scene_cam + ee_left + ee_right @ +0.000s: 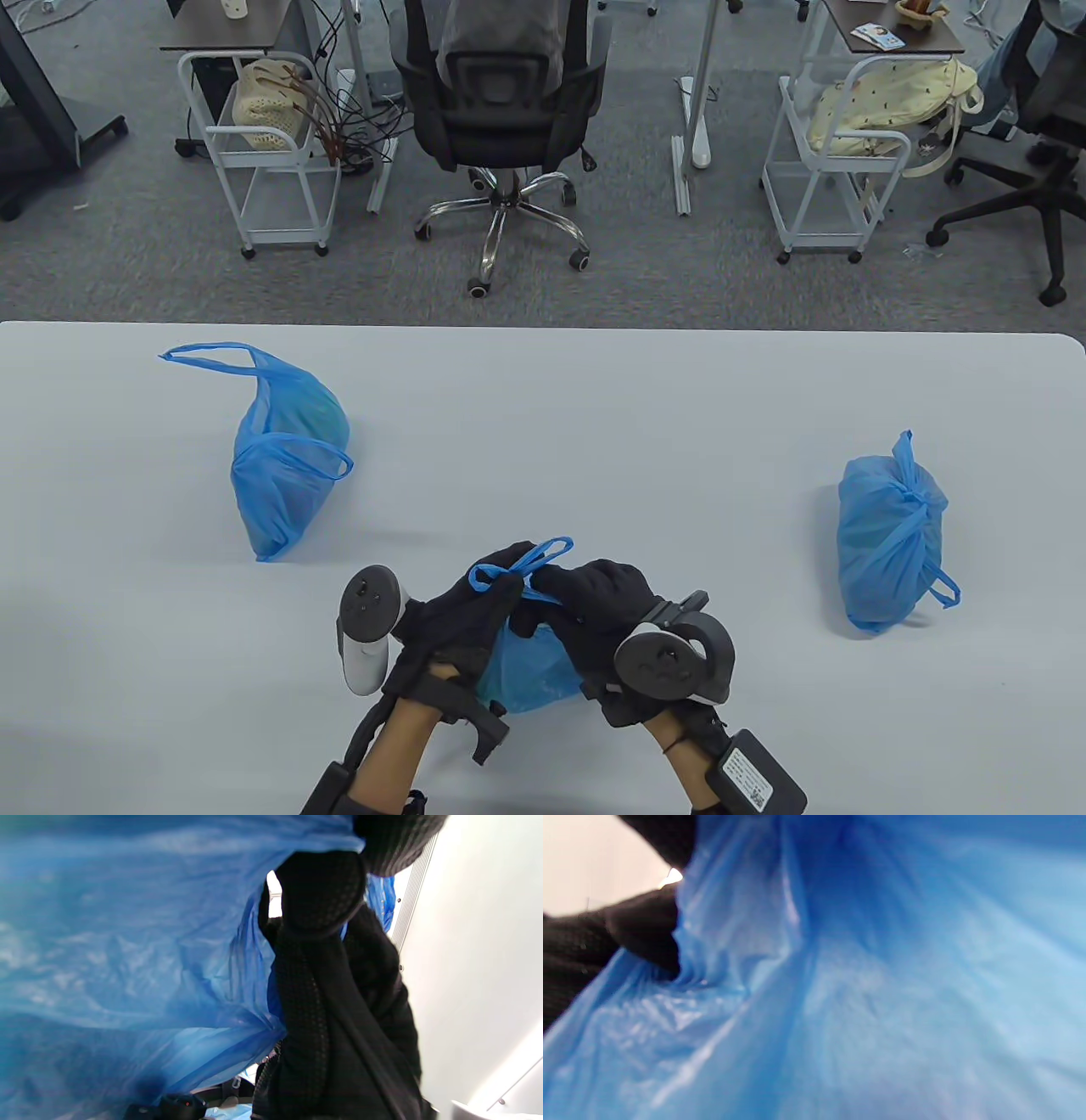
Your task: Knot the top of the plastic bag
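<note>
- White tabletop (594, 424), pretty roomy.
- Untied blue bag (284, 463) far left, knotted blue bag (887, 543) far right.
- Middle bag (530, 666) sits at the near edge between both hands.
- Left hand (462, 615) and right hand (594, 598) look like they're pinching its handle loops (530, 560), though the wrist views are mostly blue blur.

- The table view is bright and evenly lit, sharp, with soft faint shadows.
- Both wrist views are blurred, filled by close, out-of-focus blue plastic.
- Pale backgrounds there look overexposed.
</note>
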